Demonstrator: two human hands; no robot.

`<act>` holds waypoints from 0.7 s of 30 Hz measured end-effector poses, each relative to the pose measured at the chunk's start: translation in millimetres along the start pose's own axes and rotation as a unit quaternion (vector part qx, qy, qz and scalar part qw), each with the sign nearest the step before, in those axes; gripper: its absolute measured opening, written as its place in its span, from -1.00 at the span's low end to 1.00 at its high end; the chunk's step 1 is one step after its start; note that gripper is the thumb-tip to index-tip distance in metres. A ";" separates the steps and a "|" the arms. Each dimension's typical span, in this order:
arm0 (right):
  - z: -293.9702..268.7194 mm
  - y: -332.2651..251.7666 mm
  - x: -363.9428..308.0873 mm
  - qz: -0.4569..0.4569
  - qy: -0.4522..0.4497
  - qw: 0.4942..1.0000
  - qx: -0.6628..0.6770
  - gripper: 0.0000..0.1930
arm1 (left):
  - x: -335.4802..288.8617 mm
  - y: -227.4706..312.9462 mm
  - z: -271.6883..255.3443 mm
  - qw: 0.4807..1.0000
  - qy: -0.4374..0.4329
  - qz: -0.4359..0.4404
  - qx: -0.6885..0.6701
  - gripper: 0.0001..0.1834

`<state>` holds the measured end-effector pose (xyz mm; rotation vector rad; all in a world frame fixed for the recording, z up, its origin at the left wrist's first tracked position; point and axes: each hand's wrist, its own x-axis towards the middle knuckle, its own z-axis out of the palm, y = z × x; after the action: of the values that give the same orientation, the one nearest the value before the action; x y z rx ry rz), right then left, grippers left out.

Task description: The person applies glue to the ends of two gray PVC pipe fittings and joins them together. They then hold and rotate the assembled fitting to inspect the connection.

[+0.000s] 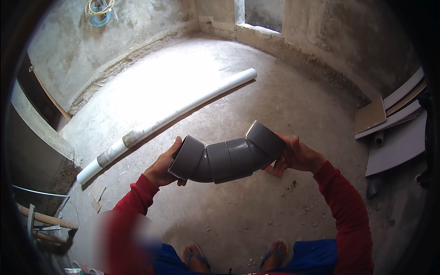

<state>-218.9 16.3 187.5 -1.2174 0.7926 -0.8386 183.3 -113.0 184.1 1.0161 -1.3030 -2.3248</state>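
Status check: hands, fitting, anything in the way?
Left hand, right hand holding opposite ends of gray curved fitting, off floor. White pipe lying beyond. Nothing seen blocking.

L hand [161,166] gripping, thumb up, fingers curled underneath; R hand [296,155] opp., also gripping, fingers bent. L forearm [140,190] & R forearm [347,199] angled up & inward, approx. symmetrical.
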 end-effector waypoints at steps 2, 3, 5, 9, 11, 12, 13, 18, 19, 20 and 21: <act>1.5 -2.4 -1.3 -0.009 0.010 0.999 -0.044 0.16 | -0.8 0.7 3.8 1.000 -0.004 -0.005 -0.016 -0.17; 2.9 -3.3 -2.0 0.012 0.019 0.999 -0.037 0.15 | -1.5 0.7 6.3 1.000 0.001 -0.003 -0.014 -0.17; 4.4 -5.5 -1.5 0.030 0.038 0.998 -0.040 0.11 | -2.5 1.6 11.8 1.000 0.009 0.001 -0.008 -0.16; 12.8 0.0 7.0 0.002 0.115 0.993 0.005 0.00 | -4.5 2.4 20.0 0.999 0.035 -0.005 -0.020 -0.12; 13.2 2.0 10.7 -0.019 0.129 0.991 0.032 -0.06 | -2.4 2.8 22.7 0.998 0.036 -0.008 -0.048 -0.10; 13.6 3.0 12.0 -0.006 0.140 0.989 0.050 -0.08 | -3.4 1.9 24.0 0.997 0.049 0.009 -0.052 -0.09; 13.5 4.2 13.2 -0.003 0.143 0.988 0.064 -0.10 | -3.1 1.2 25.9 0.996 0.075 0.021 -0.039 -0.08; 12.7 7.9 15.6 0.021 0.169 0.981 0.092 -0.10 | 0.9 4.7 38.7 0.984 0.144 0.101 -0.035 -0.03; 12.8 8.2 15.5 0.024 0.168 0.981 0.095 -0.10 | -2.6 5.5 41.6 0.983 0.147 0.102 -0.035 -0.02; 12.8 8.2 15.3 0.023 0.166 0.981 0.097 -0.10 | -5.9 6.3 44.9 0.983 0.141 0.111 -0.030 -0.01; 13.2 7.9 14.6 0.028 0.171 0.980 0.098 -0.09 | -10.0 6.7 48.3 0.982 0.140 0.121 -0.027 -0.02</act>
<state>-199.5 10.7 181.1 -0.8825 0.9903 -1.0701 156.1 -80.9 210.6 1.0578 -1.1728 -1.9466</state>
